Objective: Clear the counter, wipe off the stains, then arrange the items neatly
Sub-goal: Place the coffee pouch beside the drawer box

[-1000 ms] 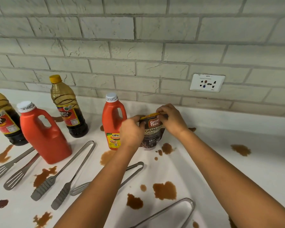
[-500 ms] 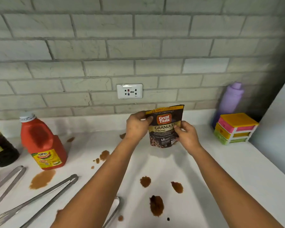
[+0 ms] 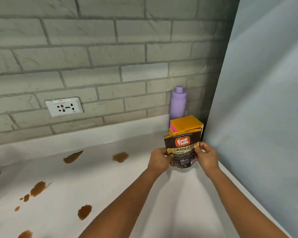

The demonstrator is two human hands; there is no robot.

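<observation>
I hold a dark brown coffee granules pouch (image 3: 182,150) upright with both hands, close to the counter's far right corner. My left hand (image 3: 159,159) grips its left edge and my right hand (image 3: 206,156) grips its right edge. The pouch's bottom is at or just above the white counter (image 3: 144,194); I cannot tell if it touches. Brown stains lie on the counter: two near the back wall (image 3: 120,156) and several at the front left (image 3: 84,211).
Right behind the pouch stands a stack of small coloured boxes with an orange lid (image 3: 185,124), and a purple bottle (image 3: 178,103) stands in the corner. A grey-blue wall panel (image 3: 265,117) bounds the right side. A wall socket (image 3: 64,107) sits in the brick backsplash.
Both hands carried the pouch to the right, from beside the red bottles to the corner by the coloured boxes. My view followed, so the bottles and tongs have left the frame.
</observation>
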